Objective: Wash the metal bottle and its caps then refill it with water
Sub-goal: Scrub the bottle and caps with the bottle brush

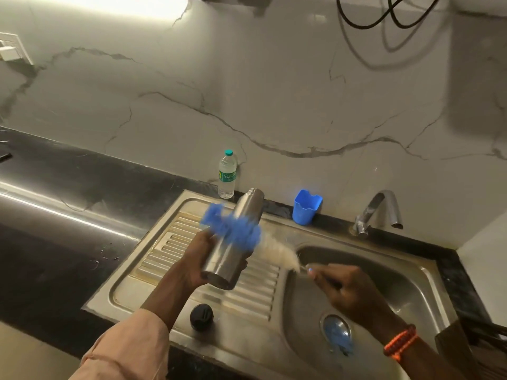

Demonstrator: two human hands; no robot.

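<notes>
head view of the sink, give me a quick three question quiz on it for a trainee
1. True or false: the left hand holds the silver metal bottle above the ribbed steel drainboard.
2. Which thing lies on the sink's front edge? A) round black cap B) blue plastic cup C) clear plastic water bottle with green cap
3. Fill in: the right hand holds the bottle brush with blue and white bristles by its thin ____.

Key
1. True.
2. A. The cup and the water bottle stand at the back, by the marble wall.
3. Handle. The bristles lie across the bottle's outside, blurred.
</notes>
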